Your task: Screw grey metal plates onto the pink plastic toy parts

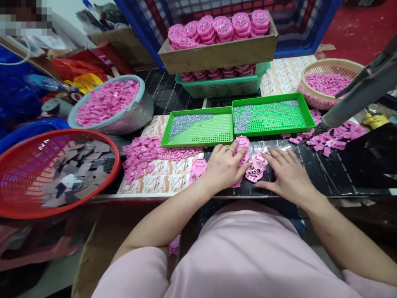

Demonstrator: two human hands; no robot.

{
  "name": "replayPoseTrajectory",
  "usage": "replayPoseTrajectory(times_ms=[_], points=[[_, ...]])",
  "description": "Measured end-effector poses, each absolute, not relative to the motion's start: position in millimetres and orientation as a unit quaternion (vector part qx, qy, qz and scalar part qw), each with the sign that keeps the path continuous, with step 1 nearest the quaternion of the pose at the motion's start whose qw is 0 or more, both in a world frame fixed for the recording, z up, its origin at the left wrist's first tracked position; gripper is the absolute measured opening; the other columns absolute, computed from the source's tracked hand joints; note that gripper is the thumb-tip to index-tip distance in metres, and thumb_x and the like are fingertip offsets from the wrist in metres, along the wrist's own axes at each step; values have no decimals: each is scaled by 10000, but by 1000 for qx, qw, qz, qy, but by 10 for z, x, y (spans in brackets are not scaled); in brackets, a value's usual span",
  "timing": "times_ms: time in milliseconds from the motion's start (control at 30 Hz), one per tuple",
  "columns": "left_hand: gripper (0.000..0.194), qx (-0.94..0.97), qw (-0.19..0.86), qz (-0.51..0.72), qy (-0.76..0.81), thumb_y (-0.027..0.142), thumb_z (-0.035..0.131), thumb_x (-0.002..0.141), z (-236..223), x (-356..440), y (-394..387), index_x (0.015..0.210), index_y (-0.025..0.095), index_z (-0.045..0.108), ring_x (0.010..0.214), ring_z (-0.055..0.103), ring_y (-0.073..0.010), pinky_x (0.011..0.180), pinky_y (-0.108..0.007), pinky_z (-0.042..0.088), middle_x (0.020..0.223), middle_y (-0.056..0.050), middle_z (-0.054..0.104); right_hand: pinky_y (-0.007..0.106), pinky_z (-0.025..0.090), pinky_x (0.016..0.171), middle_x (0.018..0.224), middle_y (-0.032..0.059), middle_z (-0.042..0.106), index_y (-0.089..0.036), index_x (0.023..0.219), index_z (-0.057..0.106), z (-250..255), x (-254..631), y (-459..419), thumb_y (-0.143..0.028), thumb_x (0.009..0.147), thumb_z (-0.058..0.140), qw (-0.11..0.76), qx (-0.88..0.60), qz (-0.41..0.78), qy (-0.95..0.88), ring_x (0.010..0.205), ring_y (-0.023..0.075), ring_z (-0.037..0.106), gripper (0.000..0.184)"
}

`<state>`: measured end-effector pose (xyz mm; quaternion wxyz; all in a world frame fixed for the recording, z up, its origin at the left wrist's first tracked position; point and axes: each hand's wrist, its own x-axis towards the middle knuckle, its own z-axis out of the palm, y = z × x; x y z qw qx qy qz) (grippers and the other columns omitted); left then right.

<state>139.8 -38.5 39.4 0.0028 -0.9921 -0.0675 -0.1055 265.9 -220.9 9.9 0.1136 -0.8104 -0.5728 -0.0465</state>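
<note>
Passage: black tabletop (325, 178) right of right hand (290, 176). Green trays (276, 131) bar the way ahead; grey pole (356, 97) and loose pink pieces (335, 138) crowd far right.

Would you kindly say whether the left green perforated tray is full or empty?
The tray is partly full: silvery pieces lie upper left; green floor shows at right.

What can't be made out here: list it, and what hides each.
All in the head view:
- Pink part: partly covered by the left hand.
- Lower stacks: tops hidden by the carton.
- Metal pieces: too small to tell their exact shape.
- Red basket: cut off by the left edge.
- Grey pole: cut off by the right edge.
</note>
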Motion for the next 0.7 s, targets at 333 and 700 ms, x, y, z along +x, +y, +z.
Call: replayPoseTrajectory(times_ms=[333,700], points=[[506,-995,30,-92,-19,519,451,947,281,1416,-632,1268,152,585,1055,609,-286,895,-407,401,1297,-186,588,544,330,1109,1417,167,473,-136,1354,447,49,2885,-2316,-591,847,545,107,-766,-4,-634,1312,301,452,688],[551,-998,21,-66,-13,574,476,921,227,1325,-760,1273,158,559,1085,551,-289,905,-423,366,1224,-136,607,618,279,1092,1537,142,306,-219,1452,334,-64,2918,-2521,-719,890,275,54,-756,-39,-652,1390,341,329,754]])
